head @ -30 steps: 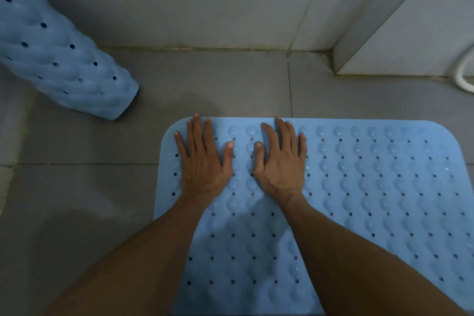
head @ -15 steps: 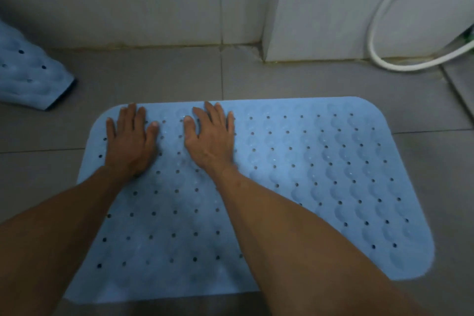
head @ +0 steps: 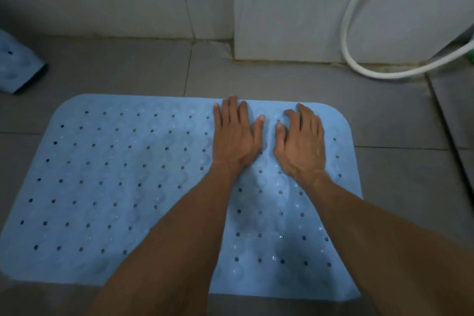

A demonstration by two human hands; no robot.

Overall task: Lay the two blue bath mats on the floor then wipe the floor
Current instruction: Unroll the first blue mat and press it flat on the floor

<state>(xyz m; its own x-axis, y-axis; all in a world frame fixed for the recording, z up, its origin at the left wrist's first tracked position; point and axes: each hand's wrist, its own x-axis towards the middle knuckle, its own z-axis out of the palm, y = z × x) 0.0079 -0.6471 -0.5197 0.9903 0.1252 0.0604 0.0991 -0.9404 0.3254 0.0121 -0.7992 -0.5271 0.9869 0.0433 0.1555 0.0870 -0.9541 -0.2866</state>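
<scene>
Both flat hands, the left hand [head: 234,136] and right hand [head: 300,141], have slid to the upper right of the blue bath mat [head: 115,187], pressing it onto the floor [head: 384,115]. The rolled second mat [head: 18,67] waits at upper left.

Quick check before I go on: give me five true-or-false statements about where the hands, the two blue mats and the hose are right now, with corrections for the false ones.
1. Both hands lie flat on the unrolled mat. True: the left hand and right hand press it with straight fingers.
2. The hands are at the mat's left end. False: they are near its far edge, toward the right end.
3. The second mat is laid out flat beside the first. False: it is rolled, at the left edge of the view, apart from the flat mat.
4. The white hose lies across the mat. False: it loops on the floor by the wall, clear of the mat.
5. Neither hand holds a cloth. True.
</scene>
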